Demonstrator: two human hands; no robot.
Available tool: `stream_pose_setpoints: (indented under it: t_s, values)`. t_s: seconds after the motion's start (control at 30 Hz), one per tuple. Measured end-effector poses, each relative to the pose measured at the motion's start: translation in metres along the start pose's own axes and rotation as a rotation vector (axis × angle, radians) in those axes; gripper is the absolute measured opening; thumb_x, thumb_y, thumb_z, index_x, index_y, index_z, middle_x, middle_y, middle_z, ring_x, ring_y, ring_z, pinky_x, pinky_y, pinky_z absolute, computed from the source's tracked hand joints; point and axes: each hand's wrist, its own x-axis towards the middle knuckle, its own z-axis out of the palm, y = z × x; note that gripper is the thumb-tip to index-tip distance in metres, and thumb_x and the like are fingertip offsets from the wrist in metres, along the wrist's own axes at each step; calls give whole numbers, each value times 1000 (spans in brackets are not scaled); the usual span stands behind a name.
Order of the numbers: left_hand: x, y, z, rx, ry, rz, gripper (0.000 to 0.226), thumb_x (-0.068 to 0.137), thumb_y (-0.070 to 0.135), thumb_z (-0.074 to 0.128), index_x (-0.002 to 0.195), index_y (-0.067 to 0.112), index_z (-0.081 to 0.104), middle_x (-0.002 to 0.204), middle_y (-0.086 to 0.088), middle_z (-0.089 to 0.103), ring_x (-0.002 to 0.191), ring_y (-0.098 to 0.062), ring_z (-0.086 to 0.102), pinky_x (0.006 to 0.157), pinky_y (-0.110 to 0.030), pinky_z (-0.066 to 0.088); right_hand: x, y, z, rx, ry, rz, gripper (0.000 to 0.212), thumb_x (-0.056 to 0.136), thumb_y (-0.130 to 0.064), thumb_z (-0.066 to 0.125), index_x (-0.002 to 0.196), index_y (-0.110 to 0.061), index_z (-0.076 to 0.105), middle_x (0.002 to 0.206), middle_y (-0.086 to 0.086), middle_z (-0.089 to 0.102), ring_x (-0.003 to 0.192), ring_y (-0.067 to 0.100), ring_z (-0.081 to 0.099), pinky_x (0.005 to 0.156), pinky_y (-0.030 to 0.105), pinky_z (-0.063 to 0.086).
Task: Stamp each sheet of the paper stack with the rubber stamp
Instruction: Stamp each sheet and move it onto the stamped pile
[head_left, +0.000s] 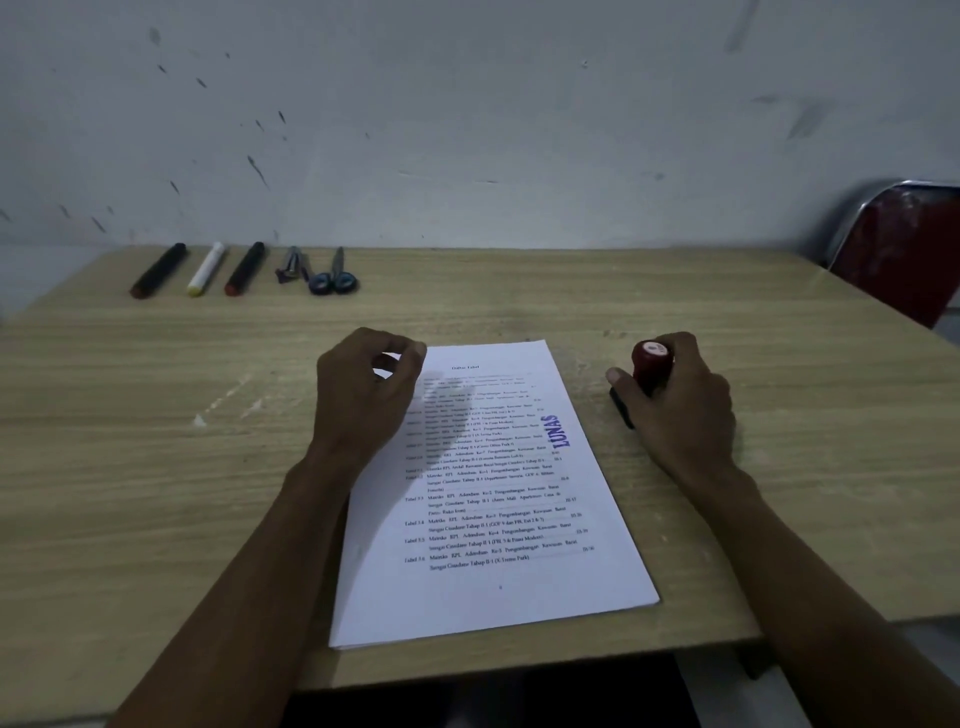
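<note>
My right hand (675, 410) grips the rubber stamp (650, 364); my left hand (363, 395), fingers curled, should pinch only the top sheet (498, 519), already stamped, and lift it.

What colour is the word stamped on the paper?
Blue-purple: the stamped word on the top sheet, seen in the head view.

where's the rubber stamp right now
In the head view, the rubber stamp stands on the table, gripped by the right hand, just right of the paper stack.
</note>
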Motion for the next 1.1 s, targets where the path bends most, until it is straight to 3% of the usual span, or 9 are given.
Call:
stream_pose_setpoints:
  t_s: [0.17,0.27,0.33,0.47,0.6,0.77,0.9,1.0,1.1]
  values:
    - [0,-1,-2,40,-20,-40,10,85,22,68,84,13,71,87,1,70,73,-4,63,63,-6,42,-5,-4,-7,-4,7,72,64,72,-50,79,119,-22,44,84,4,64,87,34,63,70,37,45]
    - [-3,-7,-3,247,-44,-157,29,84,31,69,102,9,69,104,-9,68,95,-25,63,83,-31,48,-14,-8,-15,-52,57,154,73,66,-55,81,112,-21,36,84,6,62,83,34,61,67,39,44]
    - [-5,-11,-6,462,-86,-278,47,80,45,67,111,10,64,114,-12,62,109,-32,56,92,-43,45,-24,-10,-20,-73,60,179,64,65,-55,80,100,-20,39,76,-1,57,75,31,58,63,35,38]
    - [-7,-11,-9,659,-205,-391,69,71,68,63,111,12,61,121,-13,50,117,-35,45,94,-47,38,-47,-20,-19,-97,-88,155,35,71,-53,73,74,-23,55,66,-12,58,66,18,60,57,29,38]
    - [-9,-10,-8,640,-211,-410,69,68,67,67,111,13,61,121,-12,49,117,-34,45,94,-46,37,-62,-35,-11,-117,-262,57,38,72,-63,72,74,-27,63,70,-16,60,65,5,58,57,25,46]
    - [-11,-8,-9,439,-119,-434,58,67,51,78,111,18,60,115,-5,61,114,-29,52,96,-46,36,-65,-39,-10,-69,-251,100,32,67,-51,83,73,-29,62,65,-20,56,63,2,58,54,23,43]
    - [-9,-5,-11,245,-5,-468,32,67,29,83,90,22,62,84,5,63,96,-26,63,95,-45,43,-62,-38,-9,35,-235,186,26,66,-36,88,71,-30,63,68,-18,63,67,8,64,64,32,54]
    - [-7,-6,-11,177,45,-496,23,64,25,85,74,23,65,79,2,68,85,-26,66,88,-47,51,-60,-36,-7,75,-228,199,23,69,-31,87,66,-29,65,68,-16,65,66,7,64,65,37,57]
    - [-8,-7,-11,164,97,-500,19,62,25,87,71,20,70,78,-3,72,78,-24,67,79,-43,55,-61,-34,-5,63,-227,182,19,74,-32,83,67,-27,67,68,-15,64,65,7,63,64,36,56]
